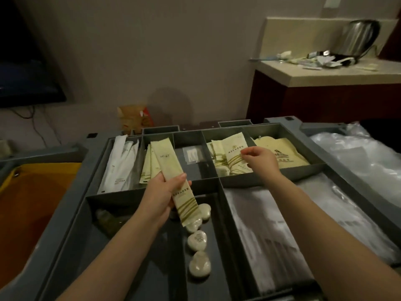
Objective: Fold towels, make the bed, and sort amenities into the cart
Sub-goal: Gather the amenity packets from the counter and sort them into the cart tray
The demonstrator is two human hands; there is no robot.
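Two hands over cart tray [303, 170] | your left hand [162, 192] grips long sachet [167, 161] mid-length, centre frame, above its matching slot | right hand [263, 161] curls at wide packets [234, 148], right of centre, pinch unclear | sachet likely light, floppy, slick: hold mid-body

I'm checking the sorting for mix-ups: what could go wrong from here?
The left hand holds the long sachet over the soaps; a slip could drop it there, not among the matching sachets. The right hand pinches a wide packet in a crowded compartment; pulling it might drag neighbours out.
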